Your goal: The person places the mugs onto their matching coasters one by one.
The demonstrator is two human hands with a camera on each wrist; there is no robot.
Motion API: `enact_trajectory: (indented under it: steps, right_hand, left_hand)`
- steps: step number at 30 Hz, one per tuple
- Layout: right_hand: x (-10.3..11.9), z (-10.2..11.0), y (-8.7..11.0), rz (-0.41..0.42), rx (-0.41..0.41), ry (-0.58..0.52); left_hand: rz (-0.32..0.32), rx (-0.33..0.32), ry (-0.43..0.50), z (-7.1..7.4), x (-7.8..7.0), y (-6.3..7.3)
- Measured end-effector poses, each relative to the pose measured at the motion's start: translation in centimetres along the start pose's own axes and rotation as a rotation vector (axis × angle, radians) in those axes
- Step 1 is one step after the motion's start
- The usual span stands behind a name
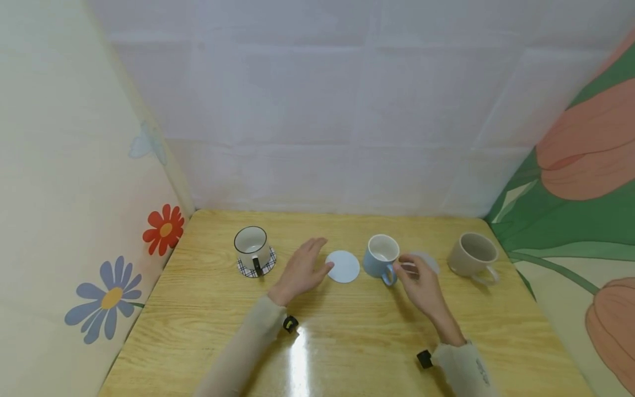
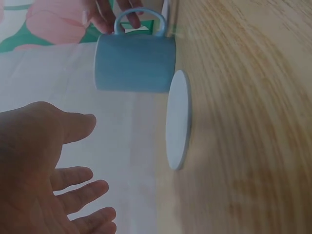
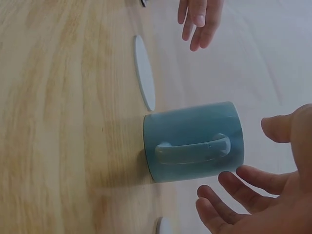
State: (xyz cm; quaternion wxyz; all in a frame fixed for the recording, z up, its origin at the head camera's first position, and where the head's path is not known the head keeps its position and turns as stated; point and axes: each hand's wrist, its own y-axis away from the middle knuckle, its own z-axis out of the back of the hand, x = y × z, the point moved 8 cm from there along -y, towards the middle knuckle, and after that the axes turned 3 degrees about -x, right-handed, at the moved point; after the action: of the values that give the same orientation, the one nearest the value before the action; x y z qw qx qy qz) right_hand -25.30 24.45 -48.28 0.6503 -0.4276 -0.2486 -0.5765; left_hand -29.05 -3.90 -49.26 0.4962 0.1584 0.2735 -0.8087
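A light blue mug (image 1: 373, 263) with a white inside stands upright on the table, its handle towards the near right. Beside it on the left lies a round pale blue coaster (image 1: 343, 267). My right hand (image 1: 419, 284) is at the mug's right side, near the handle. In the right wrist view its fingers (image 3: 248, 195) are spread and loosely bent close to the mug's rim, with the thumb apart from it. Left of the coaster, my left hand (image 1: 301, 273) hovers with fingers extended and thumb towards the coaster. It holds nothing.
At the left a white mug (image 1: 246, 257) with a black rim and handle stands on a checked coaster (image 1: 270, 264). A beige mug (image 1: 462, 261) stands at the right. Partly behind my right hand lies another pale coaster (image 1: 430, 261). A white cloth (image 1: 317, 165) hangs along the table's back edge.
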Motion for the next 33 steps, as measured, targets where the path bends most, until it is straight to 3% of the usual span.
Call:
enact_trajectory:
  steps: [7,13,20,25,33]
  right_hand:
    - [-0.7,-0.9,0.5,-0.048,0.042,0.002]
    - [-1.1,-1.1,1.0,-0.075,0.049,-0.008]
    - [-1.5,-1.7,1.0,-0.084,0.072,-0.012]
    - [-1.2,-2.4,0.7,-0.068,0.104,-0.032]
    - [-1.8,-2.8,0.8,-0.058,0.072,0.007]
  left_hand:
    - [0.033,0.037,0.02,-1.3,0.4,-0.2]
    - [0.022,0.05,0.035,-2.2,0.6,-0.4]
    - [0.024,0.058,-0.01,-3.2,1.0,-0.6]
    - [0.032,0.067,0.006,-3.5,0.9,-0.5]
    - [0.042,0.103,0.025,-4.1,1.1,-0.3]
